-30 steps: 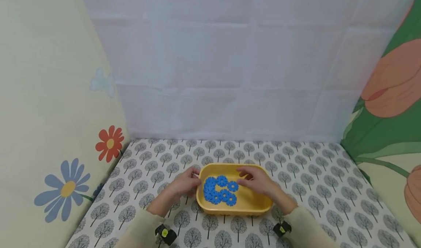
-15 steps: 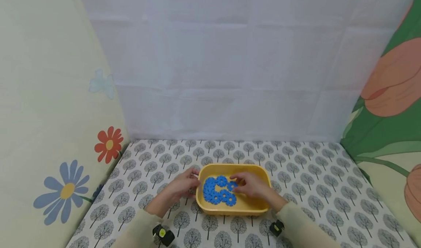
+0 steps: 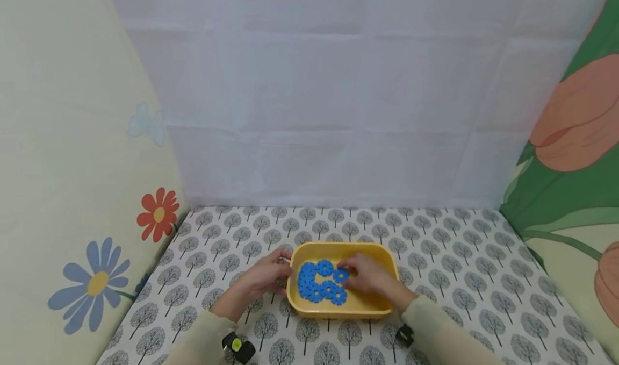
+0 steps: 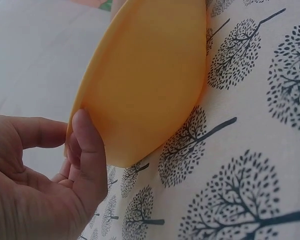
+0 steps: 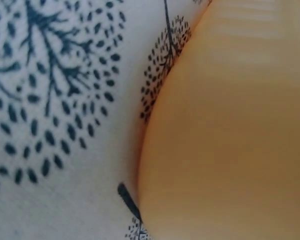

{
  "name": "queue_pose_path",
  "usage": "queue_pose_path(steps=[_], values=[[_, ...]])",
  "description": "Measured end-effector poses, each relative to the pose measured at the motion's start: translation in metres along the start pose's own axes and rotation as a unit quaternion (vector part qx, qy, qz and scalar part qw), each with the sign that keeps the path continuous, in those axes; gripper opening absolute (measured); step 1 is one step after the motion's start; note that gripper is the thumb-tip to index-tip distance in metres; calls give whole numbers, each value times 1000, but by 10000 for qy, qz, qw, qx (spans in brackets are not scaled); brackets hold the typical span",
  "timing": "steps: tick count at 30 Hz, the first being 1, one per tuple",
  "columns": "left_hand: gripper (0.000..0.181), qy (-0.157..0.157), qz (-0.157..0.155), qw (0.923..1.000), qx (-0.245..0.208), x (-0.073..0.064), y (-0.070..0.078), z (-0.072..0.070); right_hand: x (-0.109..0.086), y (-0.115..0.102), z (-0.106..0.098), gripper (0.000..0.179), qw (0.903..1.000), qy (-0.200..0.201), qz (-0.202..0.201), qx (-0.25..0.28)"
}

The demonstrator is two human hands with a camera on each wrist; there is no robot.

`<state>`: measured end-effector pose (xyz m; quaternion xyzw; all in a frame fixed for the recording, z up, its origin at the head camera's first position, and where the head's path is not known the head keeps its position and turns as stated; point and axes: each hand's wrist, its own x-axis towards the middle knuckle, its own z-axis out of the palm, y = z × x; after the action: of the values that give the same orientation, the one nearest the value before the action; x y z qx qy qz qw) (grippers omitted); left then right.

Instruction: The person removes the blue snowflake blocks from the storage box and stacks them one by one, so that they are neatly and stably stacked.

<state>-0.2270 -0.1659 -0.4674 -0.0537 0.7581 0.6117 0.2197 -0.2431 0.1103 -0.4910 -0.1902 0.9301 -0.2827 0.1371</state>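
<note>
A yellow plastic basin [image 3: 340, 314] stands on the tablecloth, with several blue notched building discs [image 3: 309, 281] gathered in its left half. My left hand [image 3: 267, 273] holds the left end of the basin by its rim. In the left wrist view its thumb presses the outer wall [image 4: 135, 100] while the fingers reach over the edge. Inside the basin, my right hand [image 3: 366, 274] has thumb and index finger at opposite edges of a single blue disc [image 3: 340, 275], at the right of the group. The right wrist view shows only the basin wall [image 5: 230, 150] and cloth, no fingers.
A white cloth with tree prints [image 3: 232, 263] covers the table. Behind it hangs a plain white sheet [image 3: 309, 112]. Flower-printed panels stand along the left side [image 3: 58, 166] and the right side [image 3: 570, 193].
My right hand has moved left and its thumb and index finger have closed in on the rightmost disc. The left hand keeps its hold on the rim.
</note>
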Motion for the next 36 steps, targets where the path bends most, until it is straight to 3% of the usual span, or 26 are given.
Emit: queue_pose_path(steps=[20,36], values=[[37,54,84,9999,-37,-4,-1,1,3,-3,6,32,9999,108,11,34],[39,67,143,9999,-16,-2,-2,3,-1,-4,5,38,9994,286,-95,168]])
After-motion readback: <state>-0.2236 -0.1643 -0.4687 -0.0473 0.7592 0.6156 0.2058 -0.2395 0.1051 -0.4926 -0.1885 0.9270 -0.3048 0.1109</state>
